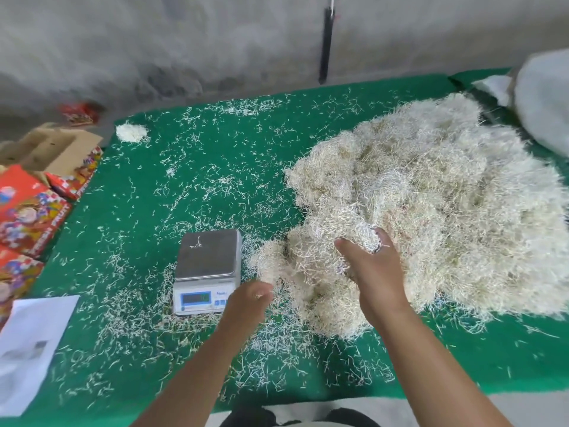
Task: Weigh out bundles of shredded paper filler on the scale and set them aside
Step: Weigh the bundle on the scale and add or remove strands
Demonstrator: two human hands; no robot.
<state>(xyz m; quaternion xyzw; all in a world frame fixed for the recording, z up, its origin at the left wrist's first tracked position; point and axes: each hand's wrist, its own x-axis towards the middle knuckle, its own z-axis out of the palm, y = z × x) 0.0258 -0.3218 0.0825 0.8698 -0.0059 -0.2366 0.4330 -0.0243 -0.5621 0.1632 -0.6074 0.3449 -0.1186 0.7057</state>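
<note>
**Shredded paper gripped beside an almost bare scale**

Green matting covers the surface (215, 167), which is backed by a grey, stained wall (184, 41). Loose paper strands are scattered over most of the matting. A large heap of shredded paper (431, 195) is spread over the right half of the surface, and its near-left edge reaches almost to the scale (207, 269).

The scale is placed near the front middle of the surface, just left of the heap. Its metal pan (209, 254) carries only a few stray strands, and its small display (195, 298) faces the person; the reading cannot be made out.

The right hand (374, 266) is pushed into the near edge of the heap, with the fingers curled around a clump of shredded paper. The left hand (251, 295) is held just right of the scale's front corner, at the heap's left fringe. Its fingers are bent and blurred, and whether any strands are pinched cannot be told.

A small bundle of white paper (131, 132) is seen at the far left corner of the surface, well apart from the heap. Red printed boxes (27, 211) and an open cardboard carton (52, 146) are stacked off the left edge. A white sheet (30, 349) lies at the near left corner. A pale sack (545, 100) is seen at the far right, behind the heap.
</note>
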